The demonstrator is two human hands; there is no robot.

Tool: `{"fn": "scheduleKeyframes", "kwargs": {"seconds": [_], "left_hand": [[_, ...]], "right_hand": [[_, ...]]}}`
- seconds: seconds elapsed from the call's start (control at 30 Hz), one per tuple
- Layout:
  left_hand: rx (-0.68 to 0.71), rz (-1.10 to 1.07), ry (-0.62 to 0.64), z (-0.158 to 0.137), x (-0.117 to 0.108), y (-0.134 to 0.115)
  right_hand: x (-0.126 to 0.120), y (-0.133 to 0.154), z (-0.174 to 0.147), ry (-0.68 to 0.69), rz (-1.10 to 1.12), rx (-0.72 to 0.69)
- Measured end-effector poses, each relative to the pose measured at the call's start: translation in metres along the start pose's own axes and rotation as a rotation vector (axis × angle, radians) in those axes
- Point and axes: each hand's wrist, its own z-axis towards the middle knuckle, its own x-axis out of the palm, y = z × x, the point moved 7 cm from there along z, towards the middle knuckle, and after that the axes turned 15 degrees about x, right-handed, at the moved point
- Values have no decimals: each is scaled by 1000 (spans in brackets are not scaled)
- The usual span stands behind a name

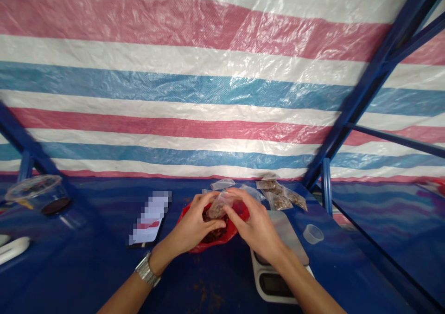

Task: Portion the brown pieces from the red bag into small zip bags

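Baggie (216,209) gripped between my left hand (195,226) and right hand (255,221), both half-curled, about equally near; open red bag (213,244) lies just beneath.

No legible text or numbers, even on phone screen (150,220) or scale display (276,285)

Behind the table we see a striped tarp (194,128) in red, white and blue, creased and glossy with reflections. Blue metal posts rise at the left (21,137) and right (354,105), both slanting. On the blue tabletop (97,267) we note brownish stains (205,300) near the bottom edge. A phone (151,221) lies face up, screen lit but pixelated. Farther left we find a clear container (38,193); below it, a white object (14,249), cut off and unidentified. Far right: something red (441,185), blurred.
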Motion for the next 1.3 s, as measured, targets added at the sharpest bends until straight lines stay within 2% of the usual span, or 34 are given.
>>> {"fn": "scheduleKeyframes", "kwargs": {"seconds": [0.2,0.67,0.8,0.97,1.07,1.17,1.3], "left_hand": [[43,18,85,2,7,-8],[104,148,59,3,5,-7],[119,157,8,1,4,0],[66,142,-11,1,1,-1],[57,131,-54,3,-4,-8],[69,181,-156,5,-17,-12],[90,347,-322,5,-44,-1]], "right_hand": [[-3,3,-2,-44,-19,-50],[-2,7,-2,-12,-4,-90],[-3,15,-2,17,22,-127],[-10,14,1,-23,5,-121],[-16,7,4,-105,-68,-85],[-21,-1,8,-149,-169,-49],[-37,-15,19,-196,-299,-8]]}}
